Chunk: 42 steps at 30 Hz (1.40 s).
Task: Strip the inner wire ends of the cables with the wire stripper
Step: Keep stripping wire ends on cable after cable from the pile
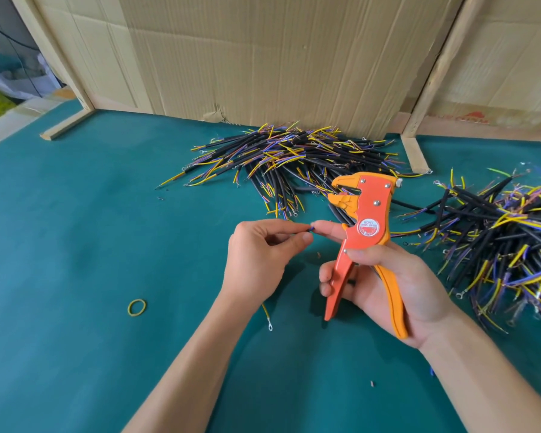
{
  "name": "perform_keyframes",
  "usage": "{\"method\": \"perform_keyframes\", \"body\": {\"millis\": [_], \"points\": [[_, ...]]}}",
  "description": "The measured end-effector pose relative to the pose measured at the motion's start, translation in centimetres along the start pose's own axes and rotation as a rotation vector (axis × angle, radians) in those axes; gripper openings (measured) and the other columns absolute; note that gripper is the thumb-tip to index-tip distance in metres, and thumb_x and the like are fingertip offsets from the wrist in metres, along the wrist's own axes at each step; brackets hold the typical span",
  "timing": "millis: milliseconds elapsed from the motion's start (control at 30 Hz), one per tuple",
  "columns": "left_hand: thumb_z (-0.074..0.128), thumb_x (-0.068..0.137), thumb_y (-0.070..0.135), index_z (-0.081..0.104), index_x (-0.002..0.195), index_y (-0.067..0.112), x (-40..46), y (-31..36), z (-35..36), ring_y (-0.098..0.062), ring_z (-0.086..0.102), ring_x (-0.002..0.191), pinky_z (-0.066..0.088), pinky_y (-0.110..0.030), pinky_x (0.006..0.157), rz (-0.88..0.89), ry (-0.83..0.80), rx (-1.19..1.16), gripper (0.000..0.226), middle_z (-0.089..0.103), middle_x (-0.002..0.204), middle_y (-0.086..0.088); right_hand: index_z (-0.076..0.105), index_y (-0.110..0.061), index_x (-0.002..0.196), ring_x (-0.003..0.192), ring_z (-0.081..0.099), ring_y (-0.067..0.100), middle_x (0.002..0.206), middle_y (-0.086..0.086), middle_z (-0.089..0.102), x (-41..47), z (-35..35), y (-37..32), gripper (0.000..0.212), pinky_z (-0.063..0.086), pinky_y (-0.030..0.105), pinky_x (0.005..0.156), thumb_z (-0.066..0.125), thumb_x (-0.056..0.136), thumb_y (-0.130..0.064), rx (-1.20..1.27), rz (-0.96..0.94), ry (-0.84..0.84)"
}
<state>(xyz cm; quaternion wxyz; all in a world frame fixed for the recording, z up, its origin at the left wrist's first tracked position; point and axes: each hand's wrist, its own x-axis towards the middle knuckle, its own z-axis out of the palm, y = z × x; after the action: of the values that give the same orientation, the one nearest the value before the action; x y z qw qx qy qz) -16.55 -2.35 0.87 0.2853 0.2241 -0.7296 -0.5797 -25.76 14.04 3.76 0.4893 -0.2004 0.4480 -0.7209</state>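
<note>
Orange-and-yellow plastic wire stripper (361, 242) sits centre-right of frame, upright, jaws up and parted, gripped by its handles in the right hand (388, 289). Right index finger reaches out to touch a short blue-and-yellow wire end (310, 228) at frame centre, pinched by the left hand (260, 254) between thumb and fingertips. A yellow wire with ring terminal (266, 317) hangs below the left wrist. Pile of black-sheathed cables with yellow and purple inner wires (294, 157) upper centre; second similar pile (506, 245) right edge. Yellow rubber band (137, 307) lies lower left on green-covered bench (91, 245). Cardboard wall (263, 57) across top.
</note>
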Motion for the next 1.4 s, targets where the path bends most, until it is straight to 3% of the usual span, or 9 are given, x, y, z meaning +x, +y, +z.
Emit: {"method": "perform_keyframes", "body": {"millis": [133,300,500,633,833,967,1100,1267,1400], "points": [[0.082,0.084,0.014,0.081,0.084,0.024,0.1,0.1,-0.1,-0.013,0.047,0.048,0.039,-0.021,0.04,-0.068,-0.053,-0.104,0.01,0.066,0.059,0.004,0.065,-0.006,0.132,0.074,0.058,0.036,0.081,0.029,0.06,-0.1,-0.1,0.0,0.062,0.055,0.04,0.072,0.07,0.072,-0.02,0.001,-0.008,-0.016],[0.077,0.089,0.02,0.08,0.085,0.026,0.1,0.0,-0.1,-0.011,0.045,0.047,0.036,-0.018,0.043,-0.088,-0.083,-0.032,0.008,0.059,0.055,0.006,0.065,-0.007,0.133,0.075,0.059,0.035,0.084,0.03,0.061,0.1,-0.4,0.0,0.061,0.055,0.039,0.073,0.07,0.074,-0.02,-0.007,-0.012,-0.023],[0.073,0.092,0.024,0.076,0.088,0.033,0.0,0.1,0.1,-0.012,0.035,0.051,0.035,-0.024,0.052,0.059,-0.057,0.175,0.01,0.048,0.052,0.007,0.066,-0.005,0.132,0.08,0.062,0.033,0.118,0.031,0.062,0.2,-1.1,-0.1,0.055,0.054,0.041,0.073,0.064,0.077,-0.012,0.002,-0.044,-0.01],[0.074,0.091,0.019,0.076,0.085,0.032,0.0,0.3,0.2,-0.007,0.044,0.057,0.039,-0.022,0.057,0.128,0.034,0.144,0.015,0.065,0.066,0.004,0.061,-0.002,0.135,0.083,0.067,0.033,0.138,0.018,0.062,0.1,-1.2,-0.1,0.059,0.058,0.043,0.072,0.063,0.077,-0.011,0.038,-0.035,0.007],[0.075,0.088,0.018,0.076,0.091,0.033,0.1,0.6,-0.1,-0.016,0.055,0.064,0.046,-0.032,0.065,0.186,0.152,0.046,0.015,0.066,0.071,0.0,0.067,-0.001,0.127,0.084,0.071,0.036,0.128,0.028,0.065,-0.1,-1.2,0.1,0.049,0.059,0.051,0.08,0.063,0.078,-0.008,0.066,0.027,0.005],[0.075,0.087,0.016,0.08,0.089,0.029,-0.3,0.8,0.3,-0.01,0.057,0.067,0.042,-0.016,0.064,0.277,0.139,0.208,0.013,0.063,0.071,0.008,0.071,0.001,0.12,0.083,0.069,0.034,0.131,0.027,0.063,0.1,-1.0,0.4,0.045,0.059,0.043,0.075,0.066,0.075,-0.006,0.063,-0.042,0.02],[0.076,0.087,0.012,0.081,0.092,0.021,-0.7,0.8,0.7,-0.013,0.055,0.067,0.037,-0.012,0.06,0.349,0.155,0.343,0.012,0.06,0.07,0.003,0.069,0.001,0.124,0.083,0.069,0.03,0.135,0.022,0.063,0.1,-1.2,0.3,0.046,0.059,0.04,0.075,0.063,0.079,-0.005,0.065,-0.077,0.0],[0.07,0.088,0.015,0.08,0.09,0.013,-0.9,0.6,0.7,-0.02,0.048,0.057,0.044,-0.032,0.054,0.49,0.185,0.515,0.01,0.054,0.069,-0.002,0.069,-0.002,0.126,0.081,0.069,0.03,0.137,0.017,0.064,0.3,-1.2,0.4,0.049,0.059,0.04,0.073,0.064,0.077,-0.004,0.055,-0.072,0.02],[0.067,0.091,0.014,0.077,0.089,0.009,-1.0,0.5,0.7,-0.025,0.047,0.057,0.047,-0.038,0.05,0.581,0.162,0.655,0.011,0.054,0.072,-0.002,0.069,-0.002,0.126,0.081,0.068,0.03,0.136,0.018,0.063,0.2,-1.2,0.4,0.049,0.059,0.04,0.072,0.064,0.077,-0.005,0.052,-0.047,0.018]]}}
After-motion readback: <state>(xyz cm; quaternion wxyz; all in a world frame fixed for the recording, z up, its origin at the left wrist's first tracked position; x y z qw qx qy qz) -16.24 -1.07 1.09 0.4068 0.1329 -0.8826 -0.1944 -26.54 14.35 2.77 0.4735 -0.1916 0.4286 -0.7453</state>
